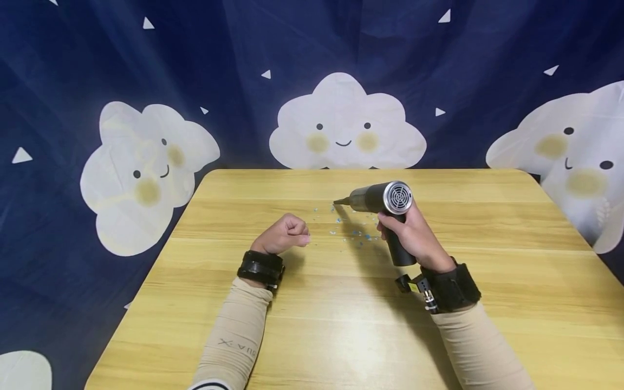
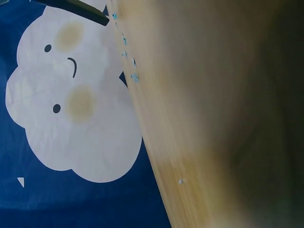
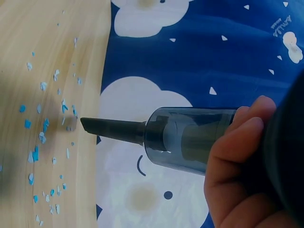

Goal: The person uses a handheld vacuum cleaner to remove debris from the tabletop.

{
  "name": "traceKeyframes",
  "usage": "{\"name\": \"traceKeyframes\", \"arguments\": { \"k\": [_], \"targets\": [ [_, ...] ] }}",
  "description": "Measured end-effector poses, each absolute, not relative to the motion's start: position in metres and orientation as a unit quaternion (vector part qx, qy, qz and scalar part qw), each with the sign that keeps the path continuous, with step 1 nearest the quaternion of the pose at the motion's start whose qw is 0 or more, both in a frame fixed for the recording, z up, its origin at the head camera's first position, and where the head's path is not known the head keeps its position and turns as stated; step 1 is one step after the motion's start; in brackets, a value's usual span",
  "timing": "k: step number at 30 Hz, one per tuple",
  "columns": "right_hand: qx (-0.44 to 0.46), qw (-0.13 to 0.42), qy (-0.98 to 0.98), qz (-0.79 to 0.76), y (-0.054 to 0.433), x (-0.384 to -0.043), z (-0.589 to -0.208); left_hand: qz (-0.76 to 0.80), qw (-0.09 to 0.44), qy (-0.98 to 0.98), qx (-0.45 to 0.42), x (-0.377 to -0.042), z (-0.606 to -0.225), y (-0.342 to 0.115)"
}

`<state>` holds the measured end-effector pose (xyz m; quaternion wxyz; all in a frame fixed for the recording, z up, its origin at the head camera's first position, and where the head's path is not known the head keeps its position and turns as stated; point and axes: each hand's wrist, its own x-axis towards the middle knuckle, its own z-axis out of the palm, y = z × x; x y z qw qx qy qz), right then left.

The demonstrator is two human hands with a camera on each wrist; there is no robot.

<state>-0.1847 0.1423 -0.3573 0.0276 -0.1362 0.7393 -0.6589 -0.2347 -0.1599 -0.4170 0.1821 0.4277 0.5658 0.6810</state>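
Observation:
My right hand grips the black handle of a handheld vacuum cleaner above the table. The vacuum's narrow dark nozzle points left, its tip close over scattered blue and white paper scraps. A see-through dust cup sits behind the nozzle in the right wrist view. To the left of the scraps, my left hand is curled into a fist with nothing visible in it. In the left wrist view the nozzle tip shows at the top, and the left hand itself is not seen.
The wooden table ends at a straight back edge with rounded corners. Behind it hangs a dark blue curtain printed with white clouds and triangles. Black straps with small cameras circle both wrists.

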Motion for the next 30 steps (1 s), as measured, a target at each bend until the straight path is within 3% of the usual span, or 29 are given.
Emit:
{"name": "traceKeyframes", "arguments": {
  "k": [15, 24, 30],
  "targets": [
    [-0.134, 0.031, 0.754, -0.642, 0.14, -0.186, -0.361, 0.664, 0.173, 0.624, 0.374, -0.233, -0.416, -0.161],
    [-0.139, 0.03, 0.757, -0.638, 0.14, -0.185, -0.362, 0.673, 0.174, 0.703, 0.153, -0.231, -0.412, -0.153],
    [-0.139, 0.032, 0.758, -0.636, 0.14, -0.185, -0.361, 0.707, 0.172, 0.677, 0.109, -0.231, -0.411, -0.151]
  ]
}}
